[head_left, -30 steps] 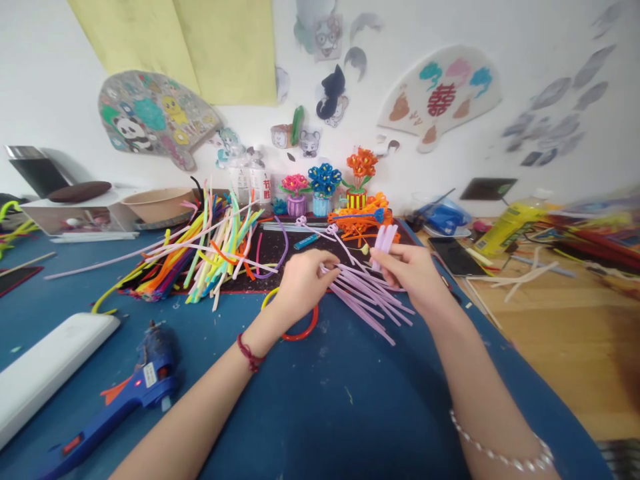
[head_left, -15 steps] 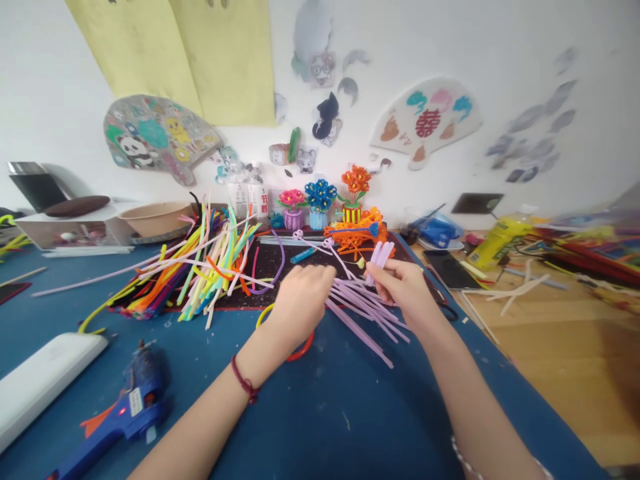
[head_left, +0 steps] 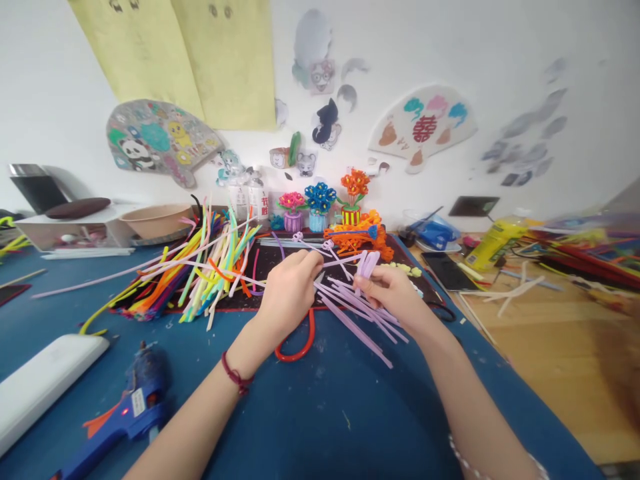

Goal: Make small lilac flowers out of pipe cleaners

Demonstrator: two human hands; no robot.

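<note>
The gun (head_left: 130,417) lies at the mat's near left edge and the bright pile (head_left: 200,267) sits beyond it, both well clear of the hands. The left hand (head_left: 290,287) has risen off the red ring (head_left: 300,347), which now shows as an open loop below the wrist. Its fingertips pinch one lilac stem (head_left: 343,260) that runs across to the right hand. Loose stems (head_left: 360,320) fan over the mat between and below the hands. The right hand (head_left: 390,293) has drifted left, its fingers closed around a folded lilac bundle (head_left: 369,263) held upright. Bare blue mat (head_left: 325,413) lies open in front of the person, and the phone (head_left: 447,270) sits by its right edge.
</note>
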